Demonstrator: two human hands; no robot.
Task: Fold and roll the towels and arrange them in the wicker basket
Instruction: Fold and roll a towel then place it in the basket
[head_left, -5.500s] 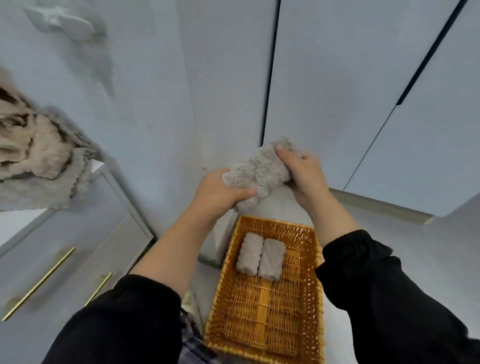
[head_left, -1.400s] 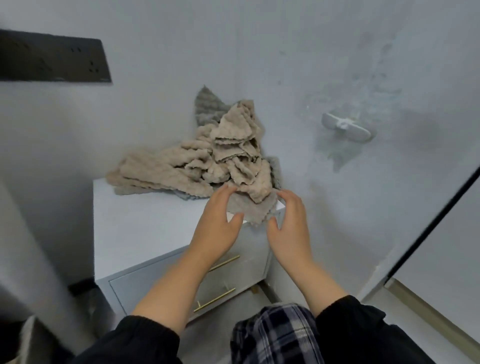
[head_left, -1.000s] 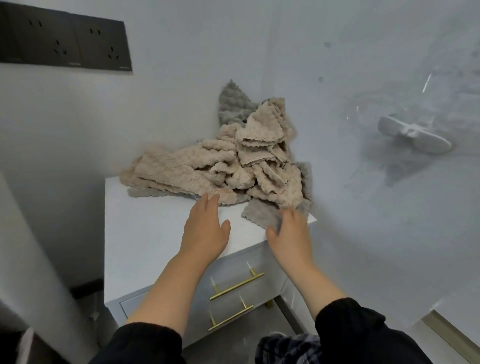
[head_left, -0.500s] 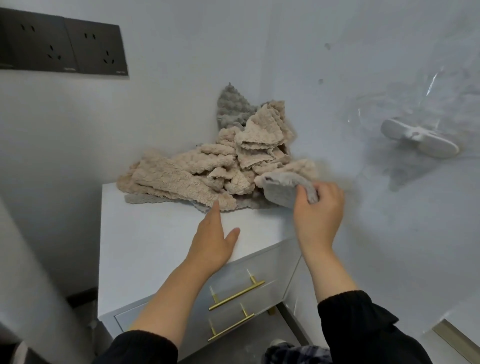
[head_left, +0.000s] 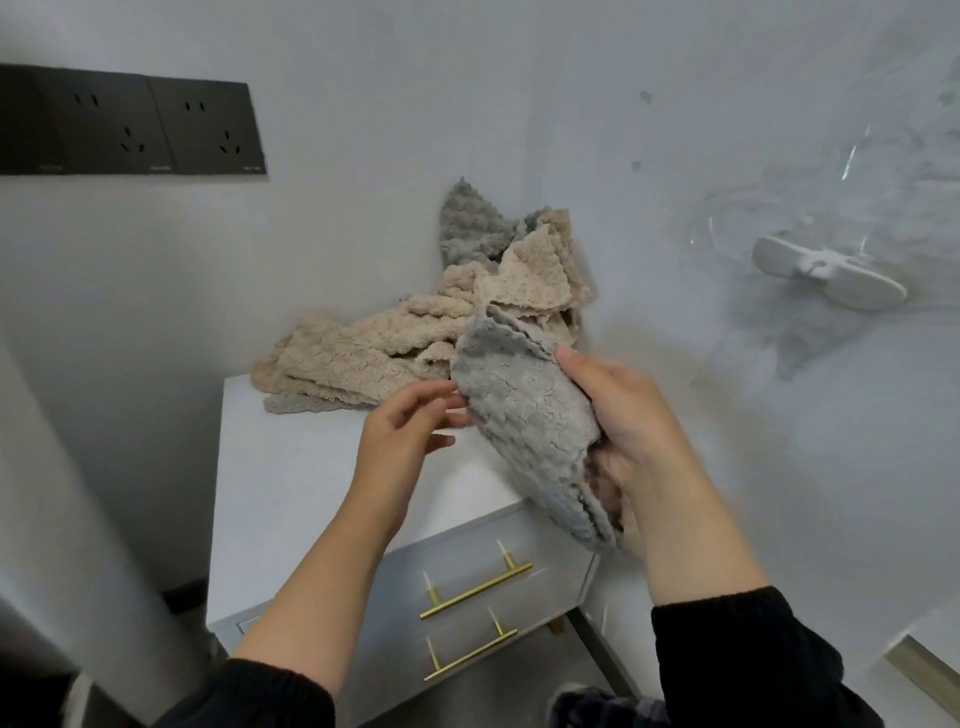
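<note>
A grey fleecy towel (head_left: 524, 415) hangs in the air over the white cabinet (head_left: 291, 483). My right hand (head_left: 623, 415) grips its right edge, thumb on top and fingers behind the cloth. My left hand (head_left: 410, 431) reaches to its left edge with loosely bent fingers, fingertips touching the cloth. Behind them a heap of beige and grey towels (head_left: 415, 332) lies crumpled in the back corner of the cabinet top. The wicker basket is out of view.
The cabinet has two drawers with brass handles (head_left: 475, 587). Black wall sockets (head_left: 130, 124) sit upper left. A white hook (head_left: 831, 280) sticks out of the right wall. Walls close in behind and on the right.
My right hand has pulled the grey towel off the heap and lifted it toward me. My left hand has risen from the cabinet top to the towel's left edge.
</note>
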